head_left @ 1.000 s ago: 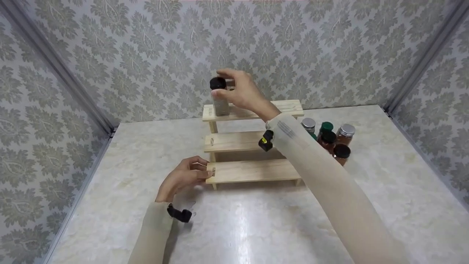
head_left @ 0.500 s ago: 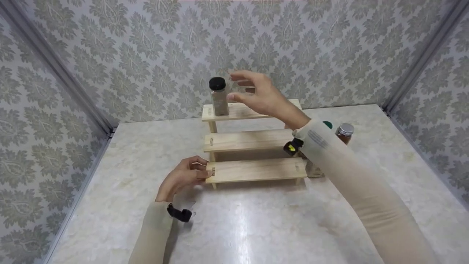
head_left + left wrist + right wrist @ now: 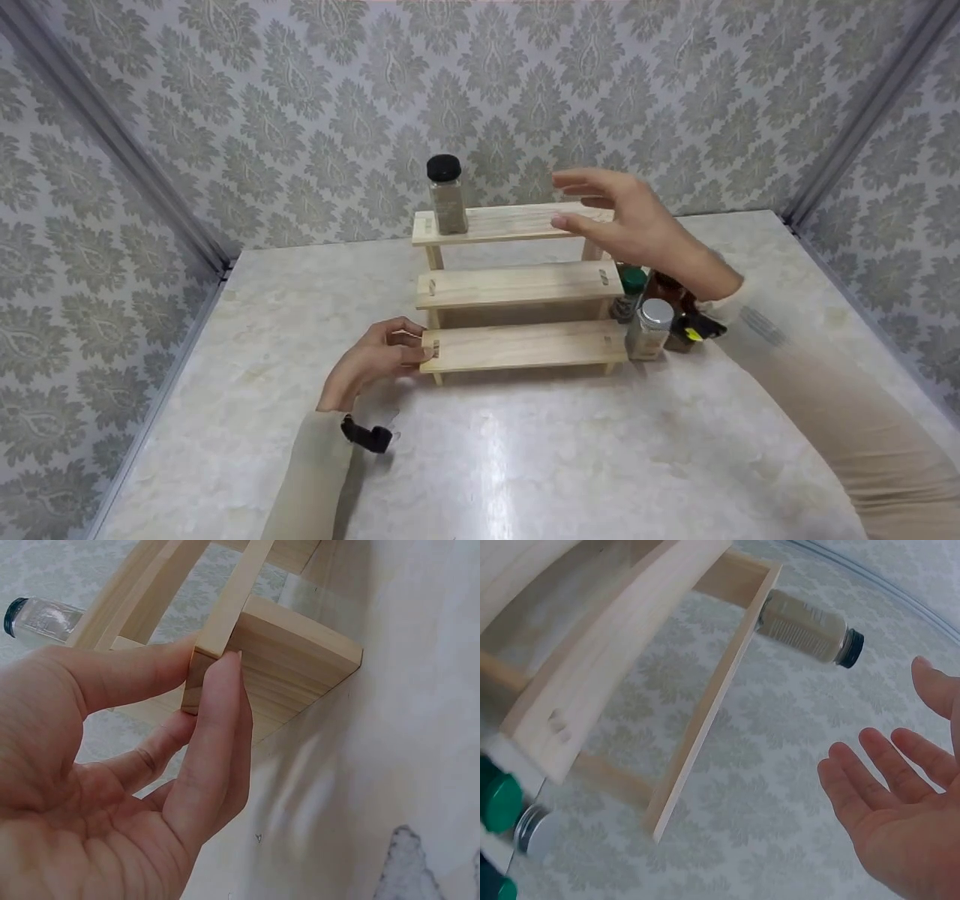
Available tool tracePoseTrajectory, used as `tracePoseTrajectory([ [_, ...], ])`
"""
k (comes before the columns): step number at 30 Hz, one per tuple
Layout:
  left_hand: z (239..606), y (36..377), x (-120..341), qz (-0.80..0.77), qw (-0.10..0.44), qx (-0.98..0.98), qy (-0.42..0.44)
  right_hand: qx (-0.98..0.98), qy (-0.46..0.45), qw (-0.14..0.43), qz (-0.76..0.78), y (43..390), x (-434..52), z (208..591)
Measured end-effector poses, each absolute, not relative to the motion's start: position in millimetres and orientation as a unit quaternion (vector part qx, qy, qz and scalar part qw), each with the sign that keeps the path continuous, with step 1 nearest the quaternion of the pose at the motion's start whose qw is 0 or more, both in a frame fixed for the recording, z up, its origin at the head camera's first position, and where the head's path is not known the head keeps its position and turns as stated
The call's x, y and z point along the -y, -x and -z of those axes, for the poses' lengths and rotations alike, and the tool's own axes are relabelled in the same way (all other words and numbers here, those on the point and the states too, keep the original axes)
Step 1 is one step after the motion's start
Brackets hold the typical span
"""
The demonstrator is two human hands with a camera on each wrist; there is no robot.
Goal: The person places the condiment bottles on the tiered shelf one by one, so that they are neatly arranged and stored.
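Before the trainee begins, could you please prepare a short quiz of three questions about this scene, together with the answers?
1. Which tier of the wooden three-tier rack bears the black-capped spice jar: (a) bottom, (b) middle or (c) top?
2. True or false: the right hand holds nothing.
3. Which tier does the left hand pinch, and at which end?

Key:
1. (c), the top tier.
2. True.
3. The bottom tier, at its left end.

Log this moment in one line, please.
left hand: pinches wooden rack | right hand: holds nothing | black-capped jar: upright on top tier
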State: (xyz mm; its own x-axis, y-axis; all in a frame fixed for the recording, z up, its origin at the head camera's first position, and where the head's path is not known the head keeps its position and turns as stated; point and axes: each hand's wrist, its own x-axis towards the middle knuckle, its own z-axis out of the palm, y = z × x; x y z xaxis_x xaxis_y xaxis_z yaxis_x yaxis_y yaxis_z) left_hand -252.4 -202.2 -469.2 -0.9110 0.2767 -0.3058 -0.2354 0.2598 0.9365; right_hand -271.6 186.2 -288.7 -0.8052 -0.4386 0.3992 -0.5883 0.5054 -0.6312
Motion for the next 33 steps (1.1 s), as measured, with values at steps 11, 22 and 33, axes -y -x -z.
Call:
tracePoseTrajectory([
  [11,466.1,249.8,200.9,-0.61,0.206,-0.765,-0.012,0.882,-0.258,0.127,-0.373,243.8,-252.9,305.1],
  [22,467.3,252.6,199.7,-0.604,0.204,-0.77,-0.016,0.895,-0.215,0.144,-0.364,224.0,-305.0,359.0],
  [33,467.5,252.1,200.6,-0.614,0.209,-0.761,0.003,0.905,-0.184,0.128,-0.362,222.6,-339.2,406.4],
])
